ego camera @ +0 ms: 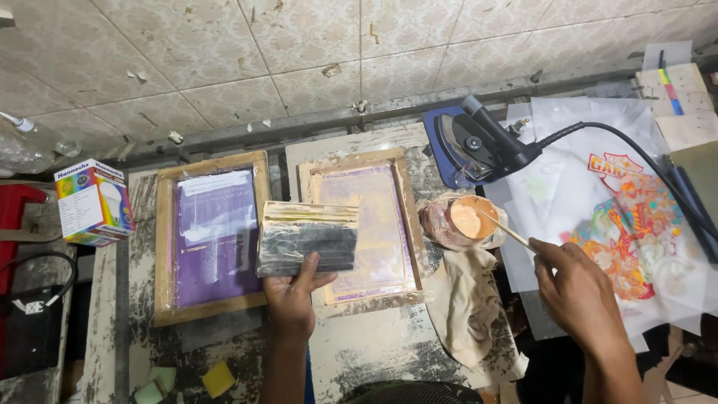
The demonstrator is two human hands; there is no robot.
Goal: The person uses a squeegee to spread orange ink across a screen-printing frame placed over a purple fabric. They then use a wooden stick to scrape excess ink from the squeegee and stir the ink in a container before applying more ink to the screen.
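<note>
One squeegee [308, 238] lies crosswise — left hand [293, 295] (gripping).

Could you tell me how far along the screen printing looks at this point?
Set out: two wooden screens, one purple, one paler, both flat on the bench. In hand: the left hand holds a squeegee over them; the right hand has a stick in the ink cup. Left: no fresh ink shows on either mesh.
</note>
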